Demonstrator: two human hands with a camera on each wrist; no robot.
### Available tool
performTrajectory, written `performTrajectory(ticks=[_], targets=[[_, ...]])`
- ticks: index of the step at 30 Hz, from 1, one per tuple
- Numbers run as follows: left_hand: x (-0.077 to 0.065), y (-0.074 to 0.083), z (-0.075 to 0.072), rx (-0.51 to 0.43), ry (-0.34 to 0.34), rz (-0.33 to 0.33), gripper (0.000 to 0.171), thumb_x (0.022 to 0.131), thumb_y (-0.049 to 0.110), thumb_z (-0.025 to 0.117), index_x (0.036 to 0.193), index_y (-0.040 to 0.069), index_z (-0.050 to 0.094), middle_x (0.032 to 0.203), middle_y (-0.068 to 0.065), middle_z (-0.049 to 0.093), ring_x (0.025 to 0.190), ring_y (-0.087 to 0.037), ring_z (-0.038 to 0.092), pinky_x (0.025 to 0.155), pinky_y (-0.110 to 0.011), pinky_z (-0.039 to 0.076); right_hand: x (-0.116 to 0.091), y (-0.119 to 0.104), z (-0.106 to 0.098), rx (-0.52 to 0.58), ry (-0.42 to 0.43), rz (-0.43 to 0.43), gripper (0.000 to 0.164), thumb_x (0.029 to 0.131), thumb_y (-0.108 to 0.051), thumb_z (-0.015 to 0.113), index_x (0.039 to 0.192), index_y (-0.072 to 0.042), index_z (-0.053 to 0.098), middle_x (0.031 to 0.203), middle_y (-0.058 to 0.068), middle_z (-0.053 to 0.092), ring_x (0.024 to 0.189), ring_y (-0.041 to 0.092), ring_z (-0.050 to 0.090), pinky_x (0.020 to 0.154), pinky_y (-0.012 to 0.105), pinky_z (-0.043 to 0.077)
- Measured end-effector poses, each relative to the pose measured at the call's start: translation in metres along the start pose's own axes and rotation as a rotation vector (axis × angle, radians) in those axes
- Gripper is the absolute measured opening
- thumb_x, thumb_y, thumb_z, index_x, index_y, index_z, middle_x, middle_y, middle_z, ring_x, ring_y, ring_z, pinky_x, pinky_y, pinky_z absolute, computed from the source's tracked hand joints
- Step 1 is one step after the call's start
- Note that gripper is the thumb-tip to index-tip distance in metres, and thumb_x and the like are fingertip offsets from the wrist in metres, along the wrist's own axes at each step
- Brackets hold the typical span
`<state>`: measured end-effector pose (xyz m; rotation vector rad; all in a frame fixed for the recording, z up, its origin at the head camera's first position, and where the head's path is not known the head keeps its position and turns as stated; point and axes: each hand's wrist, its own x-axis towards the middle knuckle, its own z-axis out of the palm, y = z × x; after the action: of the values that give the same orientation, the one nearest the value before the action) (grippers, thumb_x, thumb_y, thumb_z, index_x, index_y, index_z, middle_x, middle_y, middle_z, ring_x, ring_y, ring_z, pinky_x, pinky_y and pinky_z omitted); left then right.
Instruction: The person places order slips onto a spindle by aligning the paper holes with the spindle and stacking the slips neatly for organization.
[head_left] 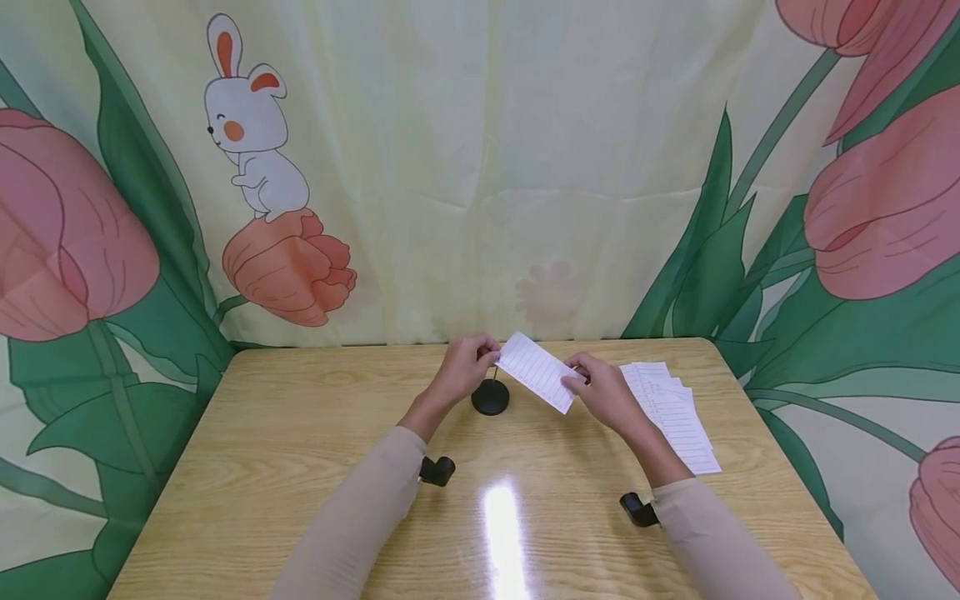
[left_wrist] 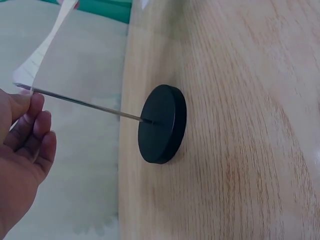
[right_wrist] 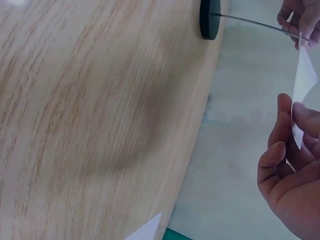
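Note:
A lined slip of paper [head_left: 536, 372] is stretched between both hands above the table. My left hand [head_left: 468, 365] pinches its left end, right at the top of a receipt spike. The spike has a thin metal rod [left_wrist: 90, 105] rising from a round black base [left_wrist: 162, 125] on the table. In the left wrist view, my left hand [left_wrist: 22, 145] has thumb and fingertips at the paper's edge beside the rod's tip. My right hand [head_left: 600, 390] grips the slip's other end between thumb and fingers, as the right wrist view also shows the slip [right_wrist: 301, 85] there.
Several more lined slips [head_left: 678, 425] lie fanned and overlapping on the wooden table [head_left: 315, 433], right of my right hand. A curtain [head_left: 450, 167] printed with tulips and a rabbit hangs behind the table's far edge. Black wrist mounts [head_left: 437, 471] show beside the sleeves.

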<state>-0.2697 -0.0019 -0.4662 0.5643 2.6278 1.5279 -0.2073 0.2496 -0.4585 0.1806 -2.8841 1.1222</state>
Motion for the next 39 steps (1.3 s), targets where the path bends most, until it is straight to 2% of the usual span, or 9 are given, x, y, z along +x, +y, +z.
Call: performTrajectory(ticks=[5, 8, 14, 19, 32, 39], targets=[[0.000, -0.001, 0.000, 0.030, 0.009, 0.008, 0.009, 0.101, 0.003, 0.063, 0.102, 0.000, 0.072, 0.093, -0.011, 0.070, 0.083, -0.022, 0.065, 0.072, -0.027, 0.054, -0.001, 0.003, 0.005, 0.014, -0.010, 0.009, 0.018, 0.099, -0.011, 0.068, 0.115, -0.003, 0.068, 0.098, 0.012, 0.075, 0.086, 0.022, 0.067, 0.071, 0.032, 0.049], [0.000, -0.002, 0.001, 0.044, 0.010, 0.007, 0.009, 0.101, 0.003, 0.063, 0.101, 0.001, 0.072, 0.093, -0.010, 0.070, 0.081, -0.017, 0.061, 0.071, -0.027, 0.053, -0.002, 0.007, 0.009, 0.019, -0.009, -0.005, 0.015, 0.100, -0.011, 0.068, 0.112, -0.002, 0.069, 0.096, 0.010, 0.075, 0.087, 0.021, 0.068, 0.072, 0.033, 0.050], [-0.001, -0.004, 0.002, 0.082, 0.010, 0.012, 0.010, 0.101, 0.004, 0.064, 0.099, 0.002, 0.073, 0.091, -0.009, 0.069, 0.079, -0.016, 0.058, 0.068, -0.024, 0.049, -0.005, 0.010, 0.013, 0.017, -0.017, 0.014, 0.012, 0.101, -0.012, 0.067, 0.108, -0.003, 0.069, 0.094, 0.009, 0.072, 0.086, 0.019, 0.066, 0.073, 0.032, 0.049], [-0.001, -0.007, 0.003, 0.118, 0.012, 0.025, 0.010, 0.101, 0.005, 0.065, 0.096, 0.003, 0.073, 0.088, -0.008, 0.070, 0.077, -0.015, 0.058, 0.067, -0.023, 0.049, -0.007, 0.012, 0.018, 0.005, -0.035, 0.041, 0.014, 0.100, -0.011, 0.067, 0.110, -0.002, 0.068, 0.095, 0.009, 0.071, 0.085, 0.019, 0.063, 0.072, 0.030, 0.049], [0.000, -0.022, 0.009, 0.184, 0.015, 0.052, 0.011, 0.100, 0.005, 0.066, 0.092, 0.004, 0.072, 0.087, -0.006, 0.070, 0.076, -0.014, 0.057, 0.068, -0.024, 0.049, -0.011, 0.015, 0.034, -0.011, -0.052, 0.018, 0.016, 0.097, -0.008, 0.071, 0.110, 0.000, 0.068, 0.090, 0.008, 0.070, 0.080, 0.016, 0.064, 0.067, 0.026, 0.050], [-0.001, -0.028, 0.012, 0.180, 0.028, 0.069, 0.010, 0.099, 0.003, 0.067, 0.092, 0.003, 0.073, 0.087, -0.007, 0.071, 0.076, -0.014, 0.057, 0.068, -0.024, 0.049, -0.012, 0.015, 0.039, -0.032, -0.070, 0.058, 0.018, 0.097, -0.011, 0.073, 0.111, -0.002, 0.068, 0.088, 0.006, 0.067, 0.079, 0.016, 0.062, 0.069, 0.027, 0.049]])
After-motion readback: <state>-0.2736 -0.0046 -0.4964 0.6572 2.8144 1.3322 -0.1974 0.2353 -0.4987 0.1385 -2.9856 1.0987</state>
